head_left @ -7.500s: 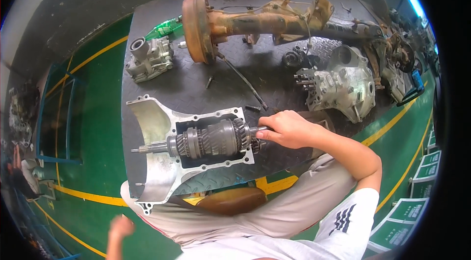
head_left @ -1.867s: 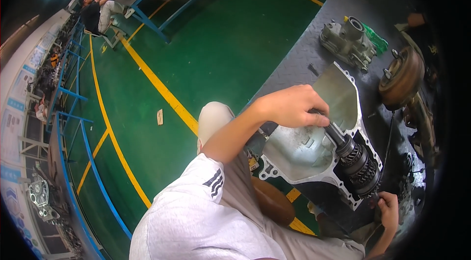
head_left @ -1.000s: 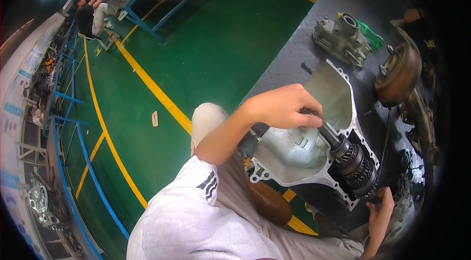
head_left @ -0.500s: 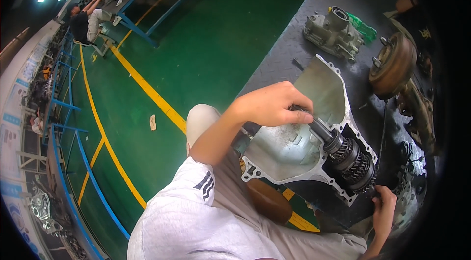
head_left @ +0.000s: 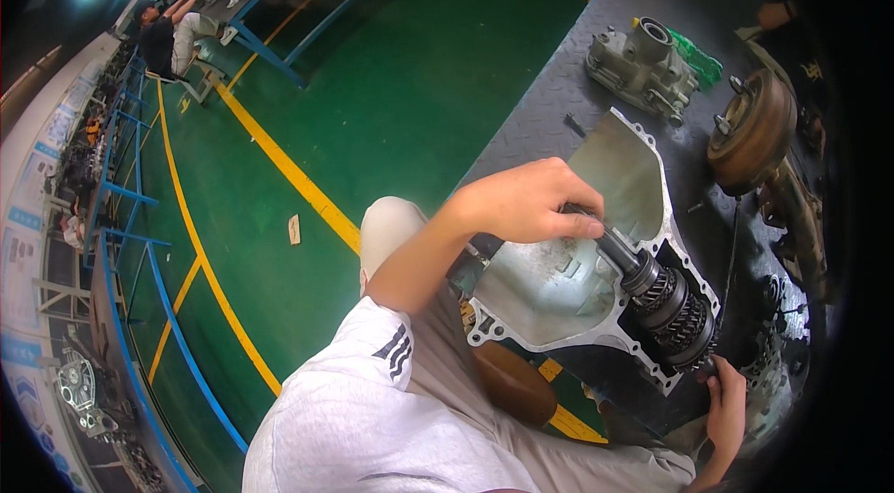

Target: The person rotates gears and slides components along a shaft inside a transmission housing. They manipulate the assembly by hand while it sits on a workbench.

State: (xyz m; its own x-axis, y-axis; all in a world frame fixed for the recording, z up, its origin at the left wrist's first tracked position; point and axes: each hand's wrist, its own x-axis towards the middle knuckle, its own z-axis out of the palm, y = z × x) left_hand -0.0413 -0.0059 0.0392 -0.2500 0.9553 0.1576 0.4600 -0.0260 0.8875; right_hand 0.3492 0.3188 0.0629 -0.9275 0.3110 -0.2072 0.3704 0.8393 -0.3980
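My left hand [head_left: 545, 202] is closed round the slim upper end of a dark gear shaft [head_left: 672, 309], which carries several toothed gears. The shaft lies at a slant in the open gearbox housing [head_left: 535, 293], a bare silver casting with bolt holes round its rim. At the shaft's lower end, by the housing's near corner, is my right hand [head_left: 726, 405]. Its fingers are bent and pressed together at a small dark piece by the last gear; I cannot make out exactly what they grip.
Behind the housing on the dark workbench [head_left: 521, 135] stand a smaller grey casting [head_left: 643, 69] and green plastic [head_left: 697, 60]. A rusty brake drum [head_left: 754, 135] is at the right. Blue metal frames [head_left: 140, 307] line the left, where another person [head_left: 172, 37] sits far off.
The whole scene has shifted slightly right in the view. Both hands keep their places at the two ends of the gear shaft, with a slight change in the right fingers.
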